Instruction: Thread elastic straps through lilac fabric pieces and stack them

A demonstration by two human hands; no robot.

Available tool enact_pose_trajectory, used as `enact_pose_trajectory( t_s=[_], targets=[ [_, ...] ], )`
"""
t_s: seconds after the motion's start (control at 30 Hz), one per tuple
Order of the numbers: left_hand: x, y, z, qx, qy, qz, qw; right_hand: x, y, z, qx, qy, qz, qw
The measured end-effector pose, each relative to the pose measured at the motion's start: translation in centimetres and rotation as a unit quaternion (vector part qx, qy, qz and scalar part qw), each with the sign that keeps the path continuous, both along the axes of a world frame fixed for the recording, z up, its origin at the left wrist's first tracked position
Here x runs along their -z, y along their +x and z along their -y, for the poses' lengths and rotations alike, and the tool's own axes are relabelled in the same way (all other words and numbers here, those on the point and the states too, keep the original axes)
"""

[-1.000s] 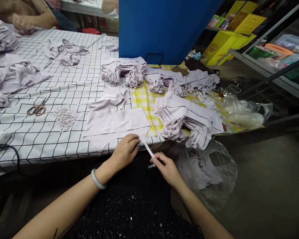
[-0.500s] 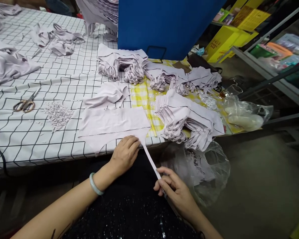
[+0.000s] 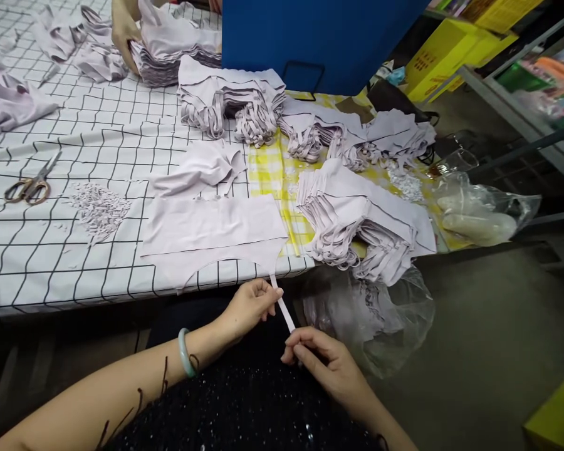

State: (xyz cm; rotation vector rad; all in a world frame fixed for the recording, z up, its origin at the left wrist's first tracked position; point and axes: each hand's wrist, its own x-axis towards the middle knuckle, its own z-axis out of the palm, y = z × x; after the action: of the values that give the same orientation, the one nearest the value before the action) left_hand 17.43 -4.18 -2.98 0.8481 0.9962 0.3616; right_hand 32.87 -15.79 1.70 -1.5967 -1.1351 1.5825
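A pale lilac garment (image 3: 211, 235) lies flat at the near edge of the checked table (image 3: 51, 263), and its narrow strap (image 3: 282, 307) hangs off the edge. My left hand (image 3: 251, 305), with a jade bangle on the wrist, pinches the strap just below the table edge. My right hand (image 3: 326, 366) is closed on the strap's lower end, above my dark sparkly lap. The strap runs taut between both hands.
Stacks of the same lilac garments (image 3: 357, 219) lie right of the flat one, with more (image 3: 230, 100) behind. Scissors (image 3: 28, 186) and a heap of fabric snippets (image 3: 96, 207) lie left. A plastic bag (image 3: 380, 319) hangs off the table. Another person's hand (image 3: 122, 34) holds a stack far back.
My left hand slid off the garment's corner down onto the strap. My right hand came a little closer along it. At the back another person's hand set a stack on the table.
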Motion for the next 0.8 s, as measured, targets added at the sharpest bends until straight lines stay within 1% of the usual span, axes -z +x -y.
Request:
enact_pose_trajectory(
  t_s=[0.1, 0.2, 0.3, 0.37, 0.43, 0.5, 0.57, 0.63, 0.7, 0.8],
  targets=[
    [0.0, -0.2, 0.0, 0.022, -0.04, -0.002, 0.999, -0.4, 0.1, -0.2, -0.002, 0.006, -0.008, 1.0],
    [-0.1, -0.1, -0.3, 0.043, -0.067, 0.02, 0.997, -0.9, 0.3, -0.3, -0.004, 0.007, -0.047, 0.999],
    [0.0, 0.2, -0.7, 0.043, -0.045, 0.016, 0.998, -1.6, 1.0, -0.6, 0.003, 0.01, -0.099, 0.995],
    [0.1, 0.3, -0.7, 0.048, -0.016, -0.002, 0.999, -2.2, 1.6, -1.2, 0.002, 0.029, -0.122, 0.992],
    [0.0, 0.1, -0.5, 0.058, 0.043, -0.022, 0.997, -2.8, 2.1, -2.2, -0.002, 0.054, -0.13, 0.99],
    [-0.5, -0.3, -0.2, 0.053, 0.154, -0.047, 0.985, -3.0, 2.3, -3.4, 0.002, 0.069, -0.137, 0.988],
    [-1.1, -0.8, -0.1, 0.024, 0.282, -0.068, 0.957, -2.9, 2.1, -4.6, 0.013, 0.073, -0.156, 0.985],
    [-1.6, -1.2, -0.4, 0.006, 0.37, -0.061, 0.927, -2.6, 1.6, -5.5, 0.024, 0.074, -0.186, 0.979],
    [-1.7, -1.2, -1.1, 0.023, 0.406, -0.021, 0.913, -2.2, 1.0, -6.2, 0.037, 0.076, -0.211, 0.974],
    [-1.1, -0.8, -2.0, 0.059, 0.401, 0.021, 0.914, -1.6, 0.4, -7.2, 0.084, 0.091, -0.203, 0.971]
  ],
)
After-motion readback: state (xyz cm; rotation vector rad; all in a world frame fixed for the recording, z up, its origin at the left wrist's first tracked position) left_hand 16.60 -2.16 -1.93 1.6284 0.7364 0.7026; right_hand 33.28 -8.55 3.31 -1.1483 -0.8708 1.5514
